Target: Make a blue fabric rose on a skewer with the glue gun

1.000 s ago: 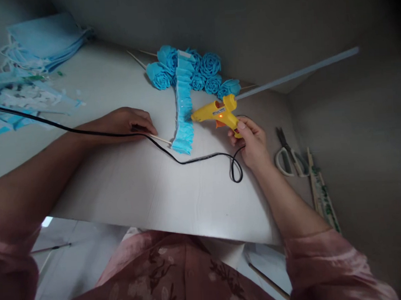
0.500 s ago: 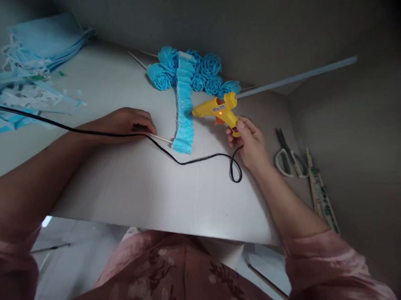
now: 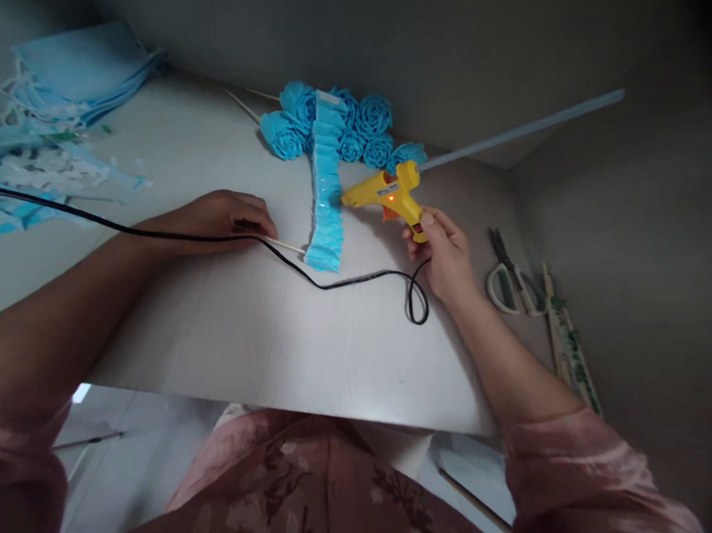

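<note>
My right hand [image 3: 443, 249] grips the handle of a yellow hot glue gun [image 3: 381, 191], its small light glowing orange. A long glue stick [image 3: 522, 131] juts from the gun's back end. The nozzle points left at the edge of a pleated blue strip [image 3: 327, 184]; whether it touches cannot be made out. My left hand [image 3: 235, 216] is closed on a thin wooden stick [image 3: 287, 244], whose far end meets the strip's lower end. Beyond the strip's upper part lie several blue rolled flowers [image 3: 374, 116]. The gun's black cord [image 3: 357, 281] runs across the table and over my left wrist.
Blue face masks [image 3: 84, 70] are stacked at the back left, with cut straps and white scraps [image 3: 48, 169] before them. Scissors [image 3: 510, 277] and a bundle of sticks with green bits [image 3: 569, 338] lie on the right. The table's front edge [image 3: 292, 407] is near my body.
The glue stick's far end has dipped and shifted slightly left. Both hands, the blue strip and the flowers stay nearly where they were.
</note>
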Motion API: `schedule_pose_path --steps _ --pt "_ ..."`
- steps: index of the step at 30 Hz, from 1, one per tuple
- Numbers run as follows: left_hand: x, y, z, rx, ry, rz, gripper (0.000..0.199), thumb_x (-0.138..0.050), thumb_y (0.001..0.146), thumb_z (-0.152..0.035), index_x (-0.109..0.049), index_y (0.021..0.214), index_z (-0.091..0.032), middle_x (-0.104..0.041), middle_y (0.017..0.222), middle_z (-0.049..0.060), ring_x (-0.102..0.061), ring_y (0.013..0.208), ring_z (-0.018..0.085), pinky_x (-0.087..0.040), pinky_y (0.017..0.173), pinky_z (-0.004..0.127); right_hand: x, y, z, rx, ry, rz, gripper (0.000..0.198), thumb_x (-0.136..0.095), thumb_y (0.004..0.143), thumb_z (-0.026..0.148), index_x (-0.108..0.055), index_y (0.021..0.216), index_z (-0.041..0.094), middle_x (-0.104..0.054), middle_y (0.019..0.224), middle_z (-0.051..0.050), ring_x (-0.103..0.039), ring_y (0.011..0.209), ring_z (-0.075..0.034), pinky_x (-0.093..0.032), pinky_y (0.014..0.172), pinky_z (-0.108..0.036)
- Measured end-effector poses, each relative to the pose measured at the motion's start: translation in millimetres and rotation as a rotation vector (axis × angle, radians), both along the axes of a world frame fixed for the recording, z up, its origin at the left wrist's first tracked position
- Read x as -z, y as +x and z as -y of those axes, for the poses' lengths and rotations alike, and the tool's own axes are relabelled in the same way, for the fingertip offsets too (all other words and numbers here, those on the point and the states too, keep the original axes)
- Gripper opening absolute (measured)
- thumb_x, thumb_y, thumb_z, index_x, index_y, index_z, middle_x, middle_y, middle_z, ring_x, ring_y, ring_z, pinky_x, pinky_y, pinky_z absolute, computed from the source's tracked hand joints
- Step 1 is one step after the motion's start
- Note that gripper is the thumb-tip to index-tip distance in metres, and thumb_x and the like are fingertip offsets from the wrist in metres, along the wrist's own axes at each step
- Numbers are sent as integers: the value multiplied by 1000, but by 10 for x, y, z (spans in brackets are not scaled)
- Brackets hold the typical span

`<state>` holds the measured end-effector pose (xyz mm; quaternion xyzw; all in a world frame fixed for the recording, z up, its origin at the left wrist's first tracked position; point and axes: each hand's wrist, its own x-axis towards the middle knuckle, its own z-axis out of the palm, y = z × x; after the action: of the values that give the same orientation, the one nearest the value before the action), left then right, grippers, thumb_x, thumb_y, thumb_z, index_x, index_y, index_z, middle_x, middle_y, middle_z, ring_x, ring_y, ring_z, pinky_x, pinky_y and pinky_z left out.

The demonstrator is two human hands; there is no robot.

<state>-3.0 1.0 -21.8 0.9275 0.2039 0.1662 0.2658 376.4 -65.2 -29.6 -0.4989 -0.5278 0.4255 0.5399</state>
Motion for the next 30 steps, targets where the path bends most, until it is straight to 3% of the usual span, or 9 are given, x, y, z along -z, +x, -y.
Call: schedule_pose_path --steps 7,14,21,30 --pt "20 -11 -20 -23 -1 -31 36 -55 106 -44 -76 107 -14 -69 101 9 -63 87 14 -46 78 21 0 -55 17 -60 -19 70 45 -74 83 66 -71 105 26 -65 76 2 -52 56 -9 -41 49 -22" --pt "17 -8 -3 -37 -29 -31 48 -51 106 -54 -76 106 -13 -70 100 10 -63 87 16 -47 79 23 -15 -18 12 -2 4 59 45 -72 84 66 -71 104 26 -65 75 1 -52 55 -9 -41 47 -23" --pt "7 6 -13 -22 3 -17 34 -56 105 -42 -76 104 -15 -69 98 7 -63 85 14 -46 76 21 5 -60 26 -72 29 79 45 -74 83 66 -73 105 26 -66 75 2 -52 56 -9 -41 48 -22" --pt "-1 6 -5 -9 -5 -4 35 -56 105 -43 -76 105 -14 -70 99 9 -64 85 15 -47 76 22 -25 -48 30 -23 8 15 45 -74 82 67 -72 104 27 -66 76 2 -53 57 -9 -42 49 -23"
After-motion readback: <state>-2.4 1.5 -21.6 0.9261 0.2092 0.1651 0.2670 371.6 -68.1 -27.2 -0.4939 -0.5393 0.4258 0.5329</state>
